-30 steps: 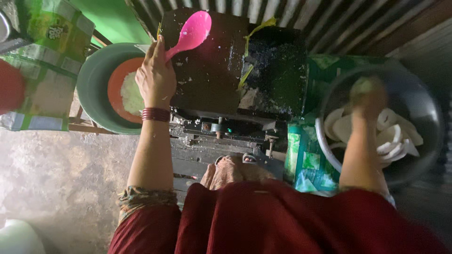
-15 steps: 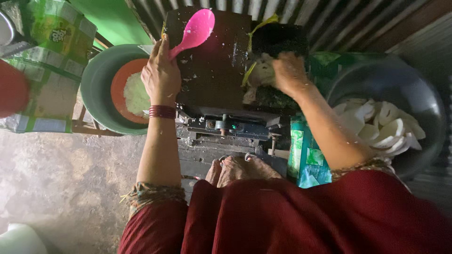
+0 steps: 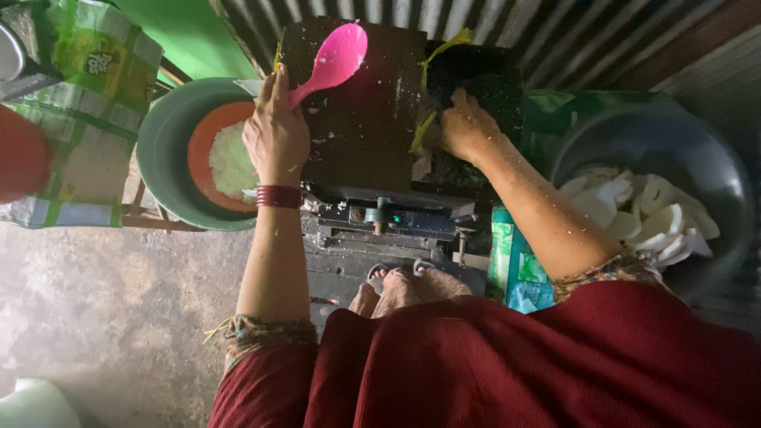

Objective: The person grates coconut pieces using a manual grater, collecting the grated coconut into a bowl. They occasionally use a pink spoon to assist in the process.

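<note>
at the grinder (image 3: 372, 119), the left hand (image 3: 276, 136) is gripping a pink spoon (image 3: 337, 59) beside the bowl (image 3: 170, 143) of gratings; the right hand (image 3: 468, 127) is pressing white pieces into the hopper (image 3: 483, 79), its grasp hidden. fingers are best kept high, feeding slowly.

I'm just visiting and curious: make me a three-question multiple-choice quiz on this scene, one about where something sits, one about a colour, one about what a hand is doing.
1. Where do the white pieces lie?
A. In the grey basin by the right arm
B. On the floor
C. On the dark machine

2. What colour is the spoon?
A. Green
B. Pink
C. Black

3. What is the left hand doing?
A. Hanging free
B. Resting in the basin
C. Holding the spoon

Answers: 1 A, the pieces are heaped inside the basin. 2 B, its bowl is bright pink. 3 C, the fingers close round its handle, while the right hand presses at the machine's top.
</note>
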